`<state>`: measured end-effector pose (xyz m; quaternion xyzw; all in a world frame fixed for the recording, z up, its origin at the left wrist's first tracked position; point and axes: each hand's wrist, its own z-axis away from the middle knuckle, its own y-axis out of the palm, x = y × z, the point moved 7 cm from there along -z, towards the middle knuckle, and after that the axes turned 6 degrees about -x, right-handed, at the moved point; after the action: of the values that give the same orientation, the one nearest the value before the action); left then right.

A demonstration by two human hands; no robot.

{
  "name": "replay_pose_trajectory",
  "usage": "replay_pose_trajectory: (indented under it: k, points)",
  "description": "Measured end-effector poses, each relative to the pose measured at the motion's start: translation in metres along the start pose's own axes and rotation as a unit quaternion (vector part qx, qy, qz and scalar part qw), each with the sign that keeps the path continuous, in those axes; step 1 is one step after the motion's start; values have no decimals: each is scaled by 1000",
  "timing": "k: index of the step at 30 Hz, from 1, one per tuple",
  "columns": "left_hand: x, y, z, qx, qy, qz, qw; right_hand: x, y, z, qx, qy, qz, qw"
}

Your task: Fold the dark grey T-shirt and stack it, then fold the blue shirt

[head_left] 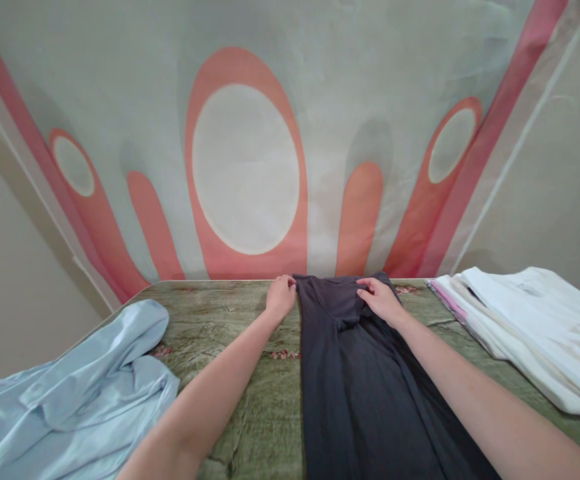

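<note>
A dark grey-black garment (365, 393) lies lengthwise on the table, its far end close to the back edge. What kind of garment it is I cannot tell for sure. My left hand (282, 297) pinches its far left corner between thumb and fingers. My right hand (380, 300) is at the far right part of the same cloth, thumb and forefinger near each other on a fold. The fabric is bunched and creased between the two hands. Along its left side the edge runs fairly straight toward me.
A crumpled light blue satiny garment (95, 387) lies at the left. On the right is a stack of folded white and pale clothes (535, 327). The table (250, 427) has a green wood-patterned cover. Behind it stands a wall hanging (245, 167) with red and white ovals.
</note>
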<state>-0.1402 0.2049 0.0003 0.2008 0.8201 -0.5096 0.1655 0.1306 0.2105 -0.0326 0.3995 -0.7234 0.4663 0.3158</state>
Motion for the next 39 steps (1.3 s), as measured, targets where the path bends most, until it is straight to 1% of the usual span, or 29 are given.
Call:
replay_pose_trajectory:
  k: [3,6,8,9,10,11,12,13,15,17,18,20,22,26,29,31,35,39]
  points:
    - [25,-2,-8,9,-43,-18,999,-1,0,0,-6,-13,15,1000]
    - [33,6,-15,29,-79,-24,996,8,-3,0,-23,-36,43,998]
    - [33,14,-22,41,-100,-24,994,28,-8,3,-49,-77,90,992]
    - [33,18,-26,45,-110,-24,993,43,-8,7,-51,-103,111,987]
    - [33,22,-31,48,-120,-23,991,60,-5,12,-38,-132,127,982]
    - [33,26,-34,51,-129,-22,990,77,1,20,-3,-155,126,980]
    - [34,30,-38,53,-135,-20,989,95,12,31,59,-174,116,976]
    - [35,33,-40,55,-139,-17,989,112,24,46,131,-196,107,966]
    - [37,38,-42,54,-140,-12,989,141,48,81,260,-230,101,932]
    - [40,40,-42,51,-130,-6,990,159,62,110,326,-241,96,909]
    - [41,40,-41,49,-123,-3,991,164,68,123,354,-244,97,898]
    - [42,39,-41,45,-105,4,993,167,77,140,394,-246,101,880]
    - [40,36,-41,42,-84,11,996,164,81,149,422,-248,109,865]
    - [33,30,-43,26,-50,7,998,161,83,151,446,-268,122,845]
    - [31,27,-41,9,-46,-24,999,163,83,151,462,-286,116,831]
    - [32,25,-38,3,-48,-51,998,164,84,151,468,-290,111,827]
    - [31,25,-33,9,-43,-97,994,168,83,151,452,-286,88,840]
    - [28,24,-33,9,-34,-127,991,172,77,144,396,-265,89,875]
